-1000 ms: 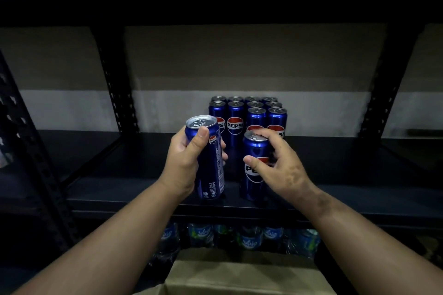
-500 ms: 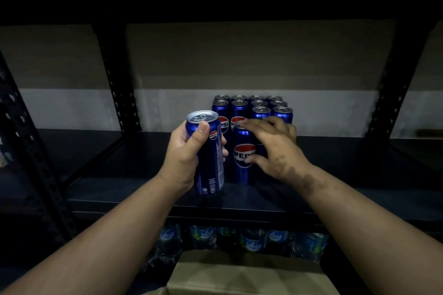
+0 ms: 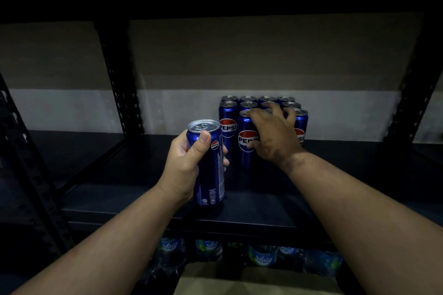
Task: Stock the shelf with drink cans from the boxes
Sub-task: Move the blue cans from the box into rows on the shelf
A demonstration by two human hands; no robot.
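Water bottles point(image 3: 262, 257) and a cardboard box point(image 3: 239, 280) sit below the shelf point(image 3: 143, 208).

Cans point(image 3: 249, 105) grouped in rows at the shelf point(image 3: 143, 199) back, one can point(image 3: 247, 141) set before them, another can point(image 3: 208, 163) held left and nearer, bottles point(image 3: 262, 256) stowed below the shelf.
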